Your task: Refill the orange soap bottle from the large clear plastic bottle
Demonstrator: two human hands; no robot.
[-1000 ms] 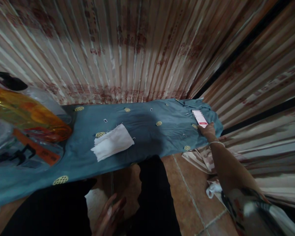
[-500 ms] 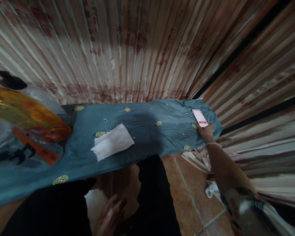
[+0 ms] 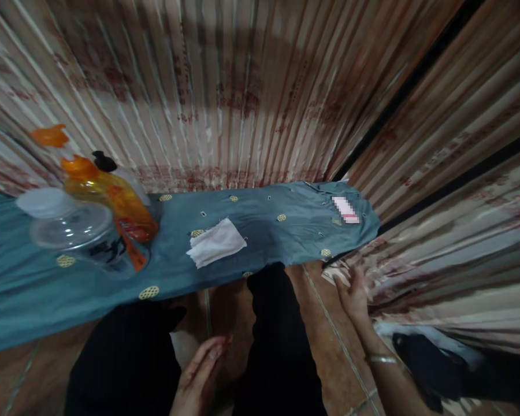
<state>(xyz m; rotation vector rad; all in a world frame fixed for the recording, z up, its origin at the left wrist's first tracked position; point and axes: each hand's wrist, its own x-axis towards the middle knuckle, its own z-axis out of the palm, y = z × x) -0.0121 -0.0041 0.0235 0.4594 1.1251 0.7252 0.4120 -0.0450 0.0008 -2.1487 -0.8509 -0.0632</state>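
My right hand (image 3: 356,297) is off the edge of the bench, over the floor near the curtain's lower edge. Its thumb and fingers are apart and it holds nothing. A phone (image 3: 345,210) with a pixelated bright screen lies on the right end of the teal cloth (image 3: 303,237). My left hand (image 3: 201,370) hangs between my knees, fingers loosely bent and nothing visible in it. Nearest to it on the bench is a folded white cloth (image 3: 219,242) with frayed edges.
On the left of the cloth stand a clear jar (image 3: 75,222) with a white lid, an orange-yellow bottle (image 3: 112,196) and a black-topped pump bottle (image 3: 104,162). A pleated curtain (image 3: 242,115) hangs behind. Tiled floor (image 3: 329,323) shows below.
My right hand has let go of the phone and moved down off the bench. The phone stays on the teal cloth. The view has shifted, showing more of the bottles.
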